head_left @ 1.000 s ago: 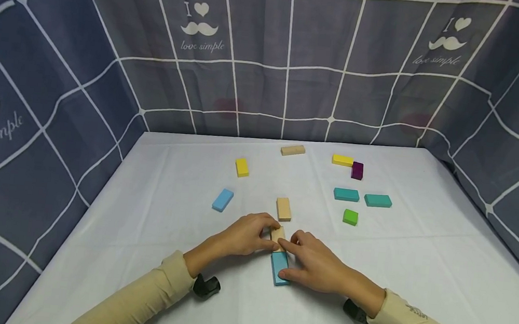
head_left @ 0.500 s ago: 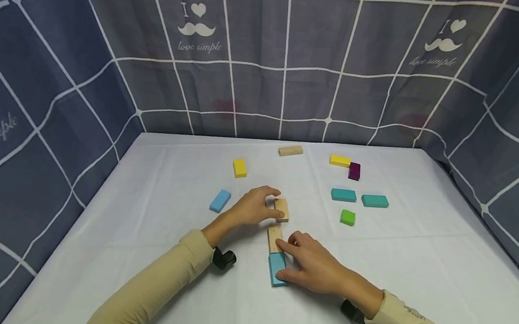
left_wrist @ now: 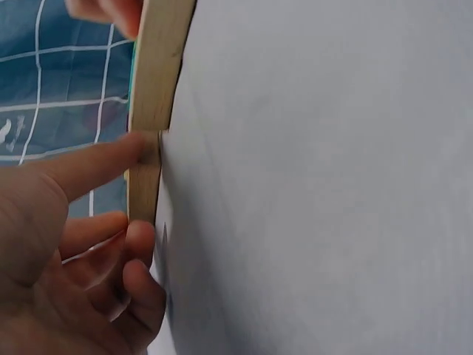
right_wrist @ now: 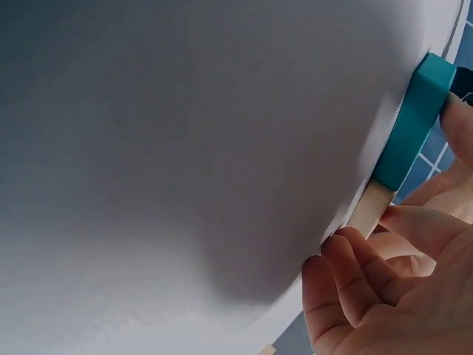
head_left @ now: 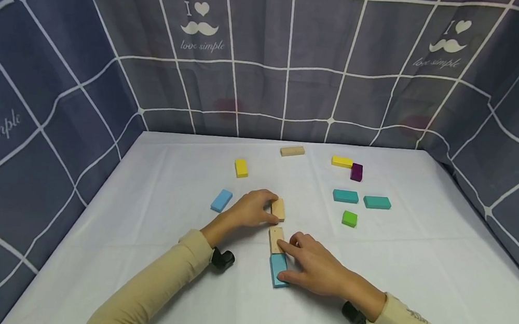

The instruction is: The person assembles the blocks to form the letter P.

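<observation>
My left hand pinches a plain wooden block lengthwise, thumb at its near end and fingers at its far end. Just nearer lies a second plain wooden block, end to end with a blue-teal block. In the left wrist view the held block appears close to the end of the second one. My right hand rests at these two nearer blocks: the index fingertip touches the wooden one, the thumb the teal one.
A light-blue block and a yellow block lie left of centre. Farther back is a wooden block. To the right lie a yellow block, a purple block, two teal blocks and a green block.
My left hand has left the nearer wooden block, reached forward to the farther one and shifted it slightly left, into line with the others. The right hand has stayed in place.
</observation>
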{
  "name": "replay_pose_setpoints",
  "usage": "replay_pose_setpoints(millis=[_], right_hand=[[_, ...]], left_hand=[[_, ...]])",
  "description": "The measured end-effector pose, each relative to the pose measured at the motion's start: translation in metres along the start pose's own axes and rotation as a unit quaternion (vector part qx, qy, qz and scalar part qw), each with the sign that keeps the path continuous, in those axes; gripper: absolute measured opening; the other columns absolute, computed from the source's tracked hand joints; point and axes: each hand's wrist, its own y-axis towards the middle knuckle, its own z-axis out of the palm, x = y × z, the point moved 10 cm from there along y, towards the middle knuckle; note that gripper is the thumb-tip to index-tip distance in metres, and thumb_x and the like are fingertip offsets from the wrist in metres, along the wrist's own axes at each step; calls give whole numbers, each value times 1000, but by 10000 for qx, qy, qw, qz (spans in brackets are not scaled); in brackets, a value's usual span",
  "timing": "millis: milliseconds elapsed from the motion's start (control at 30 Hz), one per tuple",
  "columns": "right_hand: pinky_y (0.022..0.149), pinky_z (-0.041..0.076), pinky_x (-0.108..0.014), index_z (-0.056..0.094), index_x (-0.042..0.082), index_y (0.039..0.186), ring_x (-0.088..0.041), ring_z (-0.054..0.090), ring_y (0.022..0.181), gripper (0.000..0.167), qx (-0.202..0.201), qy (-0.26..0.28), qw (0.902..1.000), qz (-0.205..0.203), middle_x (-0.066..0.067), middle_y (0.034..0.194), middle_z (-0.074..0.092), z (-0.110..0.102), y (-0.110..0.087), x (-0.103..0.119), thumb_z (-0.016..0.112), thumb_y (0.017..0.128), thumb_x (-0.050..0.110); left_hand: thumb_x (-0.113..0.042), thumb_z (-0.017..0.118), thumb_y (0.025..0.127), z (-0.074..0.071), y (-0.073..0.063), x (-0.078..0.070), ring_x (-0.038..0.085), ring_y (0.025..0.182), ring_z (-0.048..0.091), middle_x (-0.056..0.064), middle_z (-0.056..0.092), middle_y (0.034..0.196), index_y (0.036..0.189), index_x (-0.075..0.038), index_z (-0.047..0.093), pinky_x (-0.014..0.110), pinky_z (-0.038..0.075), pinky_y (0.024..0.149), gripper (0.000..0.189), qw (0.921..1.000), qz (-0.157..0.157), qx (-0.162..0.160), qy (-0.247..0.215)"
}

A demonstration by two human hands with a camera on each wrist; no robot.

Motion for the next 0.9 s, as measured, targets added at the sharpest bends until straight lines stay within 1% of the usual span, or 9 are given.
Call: replay_pose_setpoints(millis=[100, 167, 300, 533, 700, 767, 900], right_hand=[[79, 41, -30, 52, 6, 144, -12, 43, 93, 72, 8, 2, 10000, -3, 0, 114, 50, 0, 0, 0, 67, 90, 51], [79, 41, -30, 52, 6, 143, -12, 43, 92, 71, -11, -4, 10000, -25, 0, 114, 50, -1, 0, 0, 67, 90, 51], [79, 42, -31, 53, 5, 142, -13, 43, 93, 71, -54, -21, 10000, -68, -1, 114, 50, -2, 0, 1, 66, 91, 52], [80, 43, -32, 53, 6, 143, -13, 44, 95, 71, 22, -67, 10000, 38, -2, 116, 51, 1, 2, -2, 66, 91, 52], [81, 43, -33, 52, 6, 144, -13, 44, 95, 70, 35, -64, 10000, 42, -2, 116, 51, 1, 2, -3, 66, 91, 51], [81, 43, -33, 52, 6, 144, -13, 44, 96, 69, 44, -81, 10000, 22, -2, 117, 51, 1, 2, -2, 65, 92, 50], [81, 43, -33, 51, 6, 144, -13, 44, 96, 68, 57, -128, 9999, 8, -2, 117, 50, 2, 2, -1, 65, 92, 47]], left_hand=[[-30, 80, 85, -1, -1, 4, 26, 133, 47, 11, 55, 139, 137, -2, 57, 40, 37, 109, 63, 9994, -55, 65, -350], [-29, 81, 85, -2, -2, 6, 26, 133, 47, 12, 56, 139, 136, -2, 58, 40, 38, 109, 62, 9987, -51, 125, -495], [-26, 80, 85, -3, -6, 6, 27, 131, 49, 13, 57, 137, 134, -1, 59, 41, 39, 107, 60, 9985, 46, 187, -511], [-23, 81, 84, -5, -12, 11, 26, 128, 51, 11, 58, 135, 133, -2, 60, 40, 40, 106, 58, 9984, 51, 147, -536], [-23, 80, 85, -4, -14, 6, 27, 128, 51, 12, 59, 135, 133, 0, 60, 40, 39, 107, 57, 9981, 214, 199, -545], [-23, 79, 86, -4, -15, 5, 27, 128, 51, 12, 59, 134, 133, 0, 60, 41, 40, 106, 56, 9976, 274, 208, -594], [-25, 76, 89, -4, -16, 5, 25, 124, 53, 11, 59, 134, 133, -1, 60, 41, 44, 102, 52, 9967, 300, 221, -725]])
